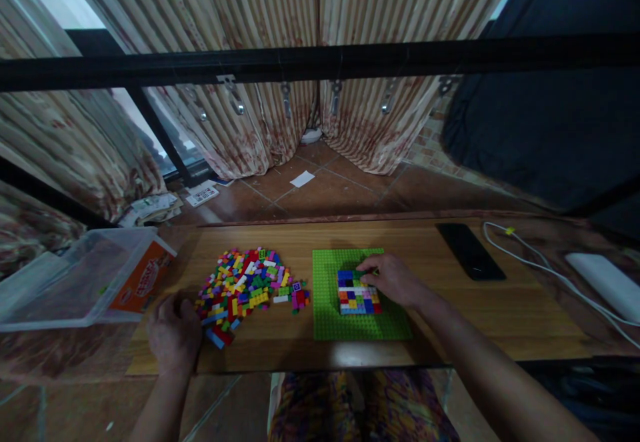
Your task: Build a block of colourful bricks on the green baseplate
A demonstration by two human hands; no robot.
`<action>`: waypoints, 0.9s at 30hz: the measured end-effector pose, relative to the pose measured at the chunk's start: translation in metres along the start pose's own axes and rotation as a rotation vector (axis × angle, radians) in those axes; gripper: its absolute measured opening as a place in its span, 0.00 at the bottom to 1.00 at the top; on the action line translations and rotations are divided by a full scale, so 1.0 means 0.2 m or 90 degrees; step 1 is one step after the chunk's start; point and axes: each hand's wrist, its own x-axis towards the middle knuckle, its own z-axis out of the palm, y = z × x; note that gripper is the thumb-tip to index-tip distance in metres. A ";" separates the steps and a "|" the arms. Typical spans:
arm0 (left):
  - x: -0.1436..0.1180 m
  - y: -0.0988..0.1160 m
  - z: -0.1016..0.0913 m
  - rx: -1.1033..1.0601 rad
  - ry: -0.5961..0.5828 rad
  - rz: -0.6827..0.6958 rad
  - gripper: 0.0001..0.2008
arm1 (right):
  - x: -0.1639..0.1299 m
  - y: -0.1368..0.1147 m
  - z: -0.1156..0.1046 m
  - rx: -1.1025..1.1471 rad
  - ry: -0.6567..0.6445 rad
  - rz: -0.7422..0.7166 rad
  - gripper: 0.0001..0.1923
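Note:
On a green studded baseplate stands a low block of multicoloured toy bricks, with blue, white, yellow and red pieces showing. My right hand reaches over its upper right corner, fingers pinched at a dark green brick on the back row. Part of the block is hidden behind these fingers. My left hand rests on the table at the left, fingers curled in; what they hold, if anything, is hidden. It lies against the left edge of a loose brick pile of many colours.
A clear plastic bin with an orange label stands left of the wooden table. On the right lie a black phone and a white cable leading to a white power strip. A dark rail crosses beyond the table.

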 end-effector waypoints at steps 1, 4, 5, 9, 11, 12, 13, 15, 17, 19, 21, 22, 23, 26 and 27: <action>0.00 0.00 0.00 -0.001 -0.002 -0.006 0.24 | 0.01 0.00 -0.01 -0.003 -0.009 -0.002 0.09; 0.00 0.00 0.00 -0.008 -0.004 -0.009 0.23 | 0.04 -0.01 -0.01 -0.006 -0.030 -0.008 0.08; 0.00 -0.01 0.01 -0.010 -0.005 -0.009 0.23 | 0.05 -0.01 -0.01 -0.006 -0.037 -0.008 0.08; 0.00 -0.01 0.01 -0.020 -0.001 -0.008 0.21 | 0.07 -0.02 -0.02 0.003 -0.046 -0.010 0.08; 0.00 -0.01 0.01 -0.028 0.006 -0.004 0.21 | 0.07 -0.02 -0.03 0.018 -0.040 -0.014 0.08; 0.00 0.00 0.01 -0.035 0.009 -0.001 0.20 | 0.06 -0.02 -0.03 0.029 -0.035 -0.016 0.08; 0.00 0.00 0.01 -0.042 0.011 0.001 0.19 | 0.05 -0.02 -0.02 0.044 -0.028 -0.019 0.07; 0.00 0.00 0.01 -0.055 0.016 0.005 0.18 | 0.03 -0.01 -0.02 0.085 -0.009 -0.018 0.06; -0.01 0.00 0.01 -0.068 0.020 0.003 0.18 | 0.01 0.01 -0.01 0.137 0.025 -0.003 0.09; -0.01 0.00 0.01 -0.079 0.026 -0.005 0.18 | -0.02 0.05 -0.02 0.192 0.081 0.024 0.16; -0.01 0.00 0.01 -0.084 0.026 -0.011 0.18 | -0.05 0.09 -0.04 0.240 0.164 0.060 0.18; -0.01 0.00 0.01 -0.084 0.023 -0.012 0.18 | -0.06 0.12 -0.06 0.258 0.211 0.079 0.19; -0.01 0.00 0.01 -0.083 0.021 -0.014 0.18 | -0.08 0.13 -0.07 0.272 0.256 0.099 0.20; -0.01 0.00 0.01 -0.082 0.018 -0.019 0.18 | -0.14 0.14 -0.08 0.304 0.359 0.147 0.22; -0.02 0.01 0.01 -0.080 0.017 -0.024 0.18 | -0.16 0.11 -0.07 0.320 0.378 0.156 0.21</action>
